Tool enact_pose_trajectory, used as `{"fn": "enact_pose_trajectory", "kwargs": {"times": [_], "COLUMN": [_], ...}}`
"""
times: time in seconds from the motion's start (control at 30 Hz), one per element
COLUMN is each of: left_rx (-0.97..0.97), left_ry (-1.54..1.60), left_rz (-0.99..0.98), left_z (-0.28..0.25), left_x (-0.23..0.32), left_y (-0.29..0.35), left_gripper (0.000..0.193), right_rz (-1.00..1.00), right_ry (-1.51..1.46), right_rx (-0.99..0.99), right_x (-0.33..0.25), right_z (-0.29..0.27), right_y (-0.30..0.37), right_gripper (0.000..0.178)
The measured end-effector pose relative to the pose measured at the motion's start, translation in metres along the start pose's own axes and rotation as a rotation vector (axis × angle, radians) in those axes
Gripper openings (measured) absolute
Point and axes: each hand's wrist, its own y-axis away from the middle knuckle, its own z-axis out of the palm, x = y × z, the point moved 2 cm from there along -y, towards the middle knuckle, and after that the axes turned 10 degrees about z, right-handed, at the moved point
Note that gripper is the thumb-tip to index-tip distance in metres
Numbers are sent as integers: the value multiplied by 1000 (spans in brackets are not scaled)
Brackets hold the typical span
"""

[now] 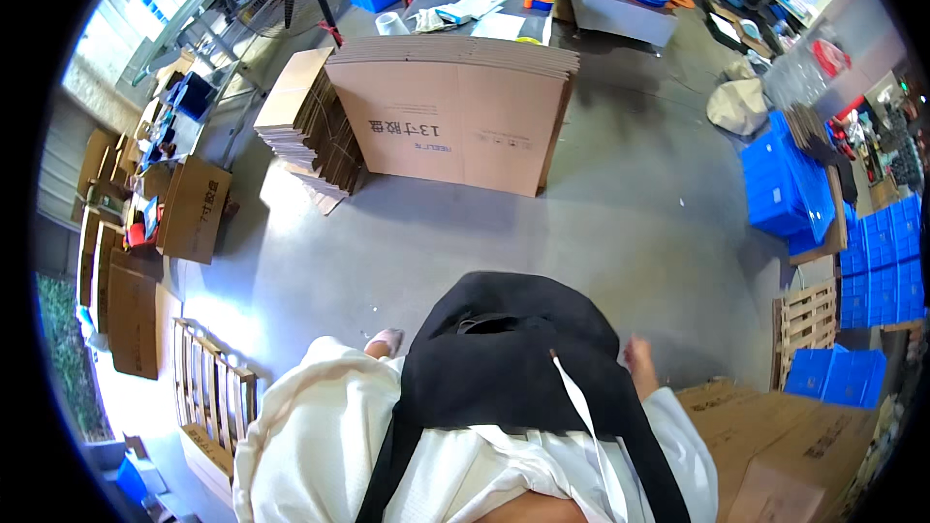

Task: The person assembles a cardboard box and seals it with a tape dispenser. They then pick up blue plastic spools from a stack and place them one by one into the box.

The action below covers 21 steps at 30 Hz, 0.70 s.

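Pallets [208,397] lie at the left, near the left hand [386,341], which hangs empty, fingers hardly visible. Flattened cartons [455,121] stand stacked ahead, untouched. Right hand [639,356] hangs loosely open, empty, beside a brown box [775,446]; nothing is picked up yet.

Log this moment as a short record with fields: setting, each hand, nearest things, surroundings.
setting: workshop with grey concrete floor
left hand: only partly seen past the white sleeve, holds nothing visible
right hand: fingers spread, empty, above the floor
nearest to right hand: cardboard boxes
nearest to left hand: wooden pallet
ahead: upright stack of flattened cartons
right side: blue plastic crates
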Motion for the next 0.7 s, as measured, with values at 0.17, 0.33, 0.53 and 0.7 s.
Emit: {"fn": "enact_pose_trajectory", "kwargs": {"times": [0.17,0.33,0.53,0.7], "left_rx": [546,734,907,1041], "left_ry": [935,978,917,1498], "left_rz": [-511,-514,-342,-179], "left_z": [32,-26,-301,-519], "left_x": [-98,-6,115,135], "left_y": [-18,-123,-210,-332], "left_gripper": [21,25,47,58], "right_rz": [-221,-420,-752,-553], "right_ry": [-49,211,941,1244], "right_rx": [-148,-296,-392,-397], "right_x": [-262,-429,-482,-555], "right_z": [91,198,275,224], "right_y": [-47,-71,-71,-112], "right_gripper": [12,21,30,36]}}
